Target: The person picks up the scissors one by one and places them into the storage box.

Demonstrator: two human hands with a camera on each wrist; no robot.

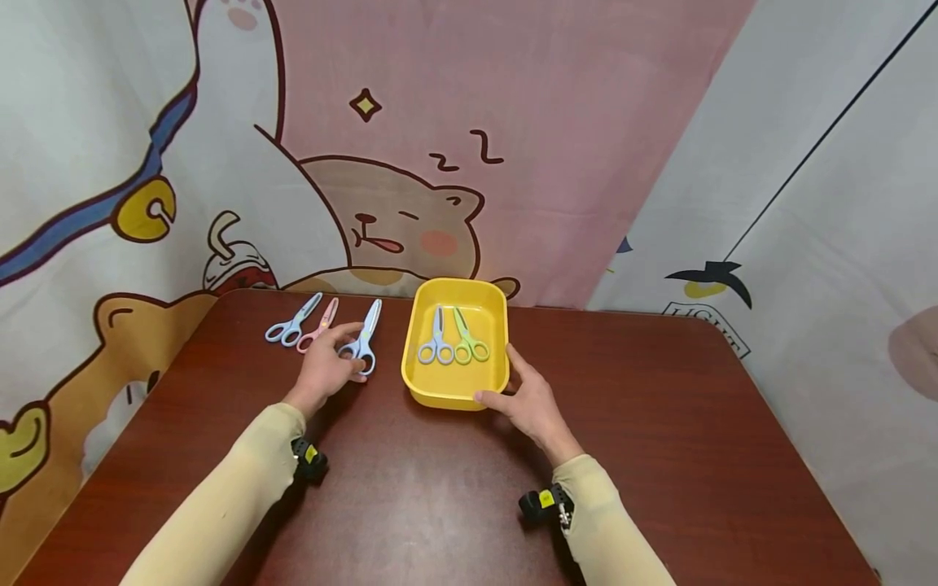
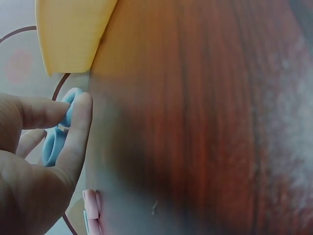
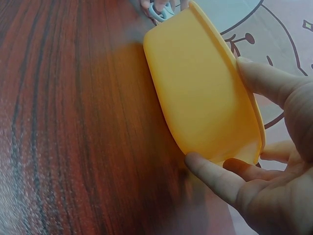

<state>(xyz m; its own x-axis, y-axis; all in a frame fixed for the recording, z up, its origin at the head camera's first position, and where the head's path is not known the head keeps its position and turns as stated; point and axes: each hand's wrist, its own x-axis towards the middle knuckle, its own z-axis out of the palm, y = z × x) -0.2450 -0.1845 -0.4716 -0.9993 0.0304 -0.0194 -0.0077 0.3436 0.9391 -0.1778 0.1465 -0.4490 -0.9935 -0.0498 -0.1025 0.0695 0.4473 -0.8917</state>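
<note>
My left hand [image 1: 326, 368] pinches a pair of light blue scissors [image 1: 366, 347] at the finger loops, its blades pointing away from me. In the left wrist view, the thumb and fingers close on the blue loops [image 2: 55, 147]. To the right stands a yellow plastic tray [image 1: 443, 393]. My right hand [image 1: 533, 400] grips its near right corner, thumb on the rim and fingers along the side. Inside the tray lie purple-blue scissors [image 1: 437, 338] and green scissors [image 1: 466, 340], side by side with tips pointing away.
Left of my left hand lie pink scissors [image 1: 325, 320], partly hidden by that hand, and another blue pair [image 1: 293, 323]. All rest near the back edge of the dark red wooden table [image 1: 410, 505]. A curtain with cartoon animals [image 1: 572, 122] hangs right behind it.
</note>
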